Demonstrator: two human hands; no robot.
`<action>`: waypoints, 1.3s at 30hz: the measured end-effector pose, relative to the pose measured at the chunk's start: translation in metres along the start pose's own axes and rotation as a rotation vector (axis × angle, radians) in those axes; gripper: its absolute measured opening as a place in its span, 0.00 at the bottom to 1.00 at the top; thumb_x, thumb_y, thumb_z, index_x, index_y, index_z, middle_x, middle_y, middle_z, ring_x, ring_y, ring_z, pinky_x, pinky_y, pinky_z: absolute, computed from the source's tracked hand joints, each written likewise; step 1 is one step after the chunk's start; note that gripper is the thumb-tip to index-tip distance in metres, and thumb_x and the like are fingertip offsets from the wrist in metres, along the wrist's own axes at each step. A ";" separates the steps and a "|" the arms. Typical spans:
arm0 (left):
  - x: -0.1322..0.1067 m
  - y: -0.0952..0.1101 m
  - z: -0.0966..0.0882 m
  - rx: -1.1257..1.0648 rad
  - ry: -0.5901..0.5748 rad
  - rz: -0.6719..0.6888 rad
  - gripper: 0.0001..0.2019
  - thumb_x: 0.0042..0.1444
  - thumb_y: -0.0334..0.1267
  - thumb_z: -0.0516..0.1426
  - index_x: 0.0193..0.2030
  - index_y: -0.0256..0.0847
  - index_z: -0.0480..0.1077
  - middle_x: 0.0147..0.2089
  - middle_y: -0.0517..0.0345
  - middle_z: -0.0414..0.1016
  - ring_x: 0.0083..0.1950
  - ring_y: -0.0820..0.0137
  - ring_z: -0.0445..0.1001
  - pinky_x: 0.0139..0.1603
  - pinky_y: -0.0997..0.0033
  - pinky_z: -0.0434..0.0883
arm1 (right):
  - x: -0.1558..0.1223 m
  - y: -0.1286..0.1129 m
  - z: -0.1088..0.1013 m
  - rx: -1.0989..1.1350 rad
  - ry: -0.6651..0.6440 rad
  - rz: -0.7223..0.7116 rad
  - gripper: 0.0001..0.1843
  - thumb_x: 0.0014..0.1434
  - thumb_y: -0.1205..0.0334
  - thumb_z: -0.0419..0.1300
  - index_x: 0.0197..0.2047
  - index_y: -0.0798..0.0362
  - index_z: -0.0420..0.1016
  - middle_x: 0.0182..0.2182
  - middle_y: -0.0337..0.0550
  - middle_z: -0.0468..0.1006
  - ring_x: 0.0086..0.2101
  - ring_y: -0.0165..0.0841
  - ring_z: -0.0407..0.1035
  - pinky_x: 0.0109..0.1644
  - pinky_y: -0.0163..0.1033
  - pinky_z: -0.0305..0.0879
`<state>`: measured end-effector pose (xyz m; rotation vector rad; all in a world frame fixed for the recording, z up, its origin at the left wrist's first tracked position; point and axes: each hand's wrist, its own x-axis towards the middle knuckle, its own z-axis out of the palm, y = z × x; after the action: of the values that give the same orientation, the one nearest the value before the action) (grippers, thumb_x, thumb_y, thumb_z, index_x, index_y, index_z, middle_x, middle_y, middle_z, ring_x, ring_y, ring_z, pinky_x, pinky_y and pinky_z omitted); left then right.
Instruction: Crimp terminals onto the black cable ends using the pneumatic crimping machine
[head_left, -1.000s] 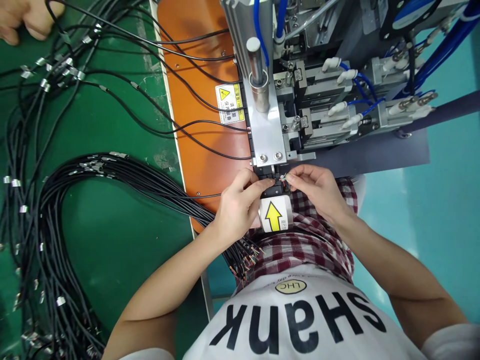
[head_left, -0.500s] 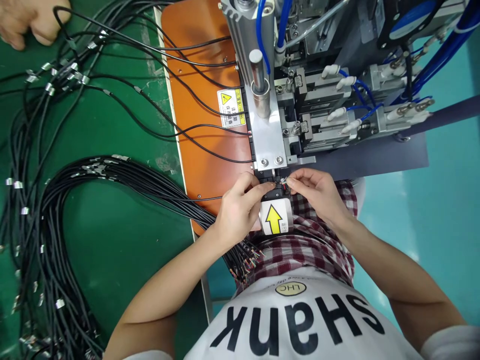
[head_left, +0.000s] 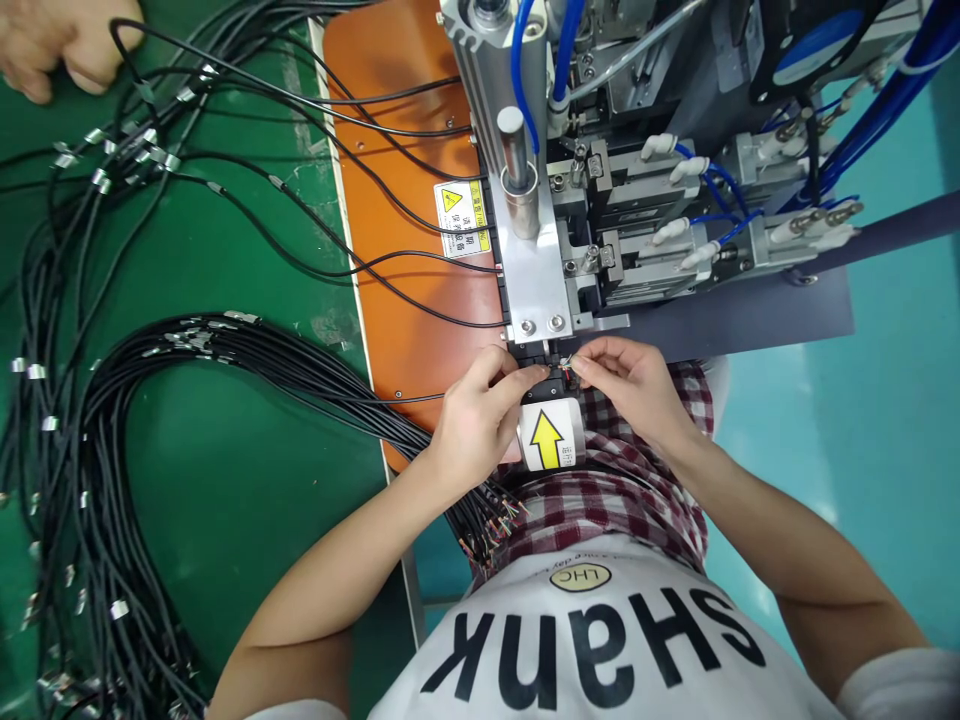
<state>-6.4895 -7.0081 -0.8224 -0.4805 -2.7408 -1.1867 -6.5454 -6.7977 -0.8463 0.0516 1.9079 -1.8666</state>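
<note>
My left hand (head_left: pixel 484 415) is closed at the front of the machine, thumb and forefinger pinched on a black cable (head_left: pixel 416 399) where it enters a small black fixture (head_left: pixel 546 388). Across from it, my right hand (head_left: pixel 634 385) pinches the thin coloured wires (head_left: pixel 567 364) at that cable's stripped end. Just below the fixture sits a white label with a yellow arrow (head_left: pixel 547 440). A thick bundle of black cables (head_left: pixel 300 360) passes under my left forearm, its stripped ends (head_left: pixel 491 525) hanging by my lap.
Above my hands stands the machine's metal block (head_left: pixel 532 280) with an upright cylinder and blue air hoses (head_left: pixel 570 50). Several cables cross the orange plate (head_left: pixel 420 300) into it. More cables lie on the green mat (head_left: pixel 247 470). Another person's hand (head_left: pixel 71 45) rests at the top left.
My right fingers have shifted very slightly at the wires. Otherwise both hands keep their places; the whole view has moved by a few pixels.
</note>
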 end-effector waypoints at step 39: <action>0.002 -0.002 -0.003 0.041 -0.009 0.031 0.17 0.67 0.26 0.51 0.57 0.42 0.72 0.42 0.55 0.67 0.42 0.70 0.72 0.40 0.70 0.75 | 0.000 -0.004 0.001 0.029 0.001 0.039 0.12 0.57 0.52 0.69 0.34 0.53 0.79 0.28 0.39 0.77 0.29 0.29 0.69 0.36 0.36 0.67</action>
<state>-6.4923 -7.0108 -0.8213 -0.5224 -2.7492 -1.1215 -6.5462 -6.7992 -0.8421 0.0986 1.8671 -1.8684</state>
